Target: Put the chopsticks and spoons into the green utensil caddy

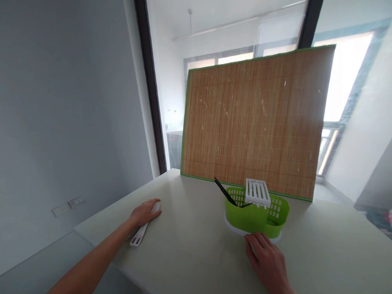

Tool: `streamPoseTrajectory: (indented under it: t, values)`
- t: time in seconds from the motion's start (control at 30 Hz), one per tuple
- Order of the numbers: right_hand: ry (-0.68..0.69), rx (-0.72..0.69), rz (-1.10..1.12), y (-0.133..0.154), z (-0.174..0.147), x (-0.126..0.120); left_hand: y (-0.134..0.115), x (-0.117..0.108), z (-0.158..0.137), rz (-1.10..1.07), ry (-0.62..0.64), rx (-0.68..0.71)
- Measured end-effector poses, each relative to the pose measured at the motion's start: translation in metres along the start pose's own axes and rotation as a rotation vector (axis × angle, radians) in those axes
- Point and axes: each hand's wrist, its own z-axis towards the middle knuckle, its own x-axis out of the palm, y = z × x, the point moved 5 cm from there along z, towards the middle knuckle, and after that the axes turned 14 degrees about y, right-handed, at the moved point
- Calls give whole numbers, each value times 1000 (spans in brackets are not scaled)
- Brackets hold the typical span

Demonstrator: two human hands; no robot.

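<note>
Clock read from where I stand, 12 straight ahead. Left hand (146,210) at 11: thumb and fingers closed around the rounded end of a long white utensil with a dark-patterned handle end (137,239), lying on the white smooth-topped table (192,250); one piece or a stack, can't tell. Right hand (266,257) at 2: fingers half curled, tips at the front edge of the white oval base (233,228); pinching or just resting, can't tell. That base sits under the bright green perforated plastic basket (246,219), at 1, with a white slotted plastic rack (258,193) on top and a thin black stick-like utensil (225,192) leaning out toward 11. Step in hand, my judgement: taking hold of the white utensil, right hand steadying the basket. Next move calls for a firm left grip, lifting clear, while the right keeps the base from sliding
</note>
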Motion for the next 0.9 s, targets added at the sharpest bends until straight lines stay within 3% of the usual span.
streamPoseTrajectory:
  t: [0.2,0.33,0.4,0.47,0.57,0.67,0.77,0.9]
  values:
    - [-1,-10,-1,0,0,1,17,4,1,4,-14,-27]
    - [8,-1,1,1,1,1,1,-20,0,-44,-106,-24]
    - [17,3,6,2,1,2,-30,-40,-1,-151,-239,46]
    - [20,-5,9,3,1,2,-76,-52,-1,-329,-317,199]
    - [14,-19,12,4,1,1,-159,-50,4,-516,-218,521]
    - [24,-36,18,5,1,0,-225,-41,7,-595,-162,658]
    - [48,-54,26,4,2,-1,-267,-42,2,-689,-190,730]
    - [77,-49,42,3,3,1,-302,-51,-22,-691,-293,875]
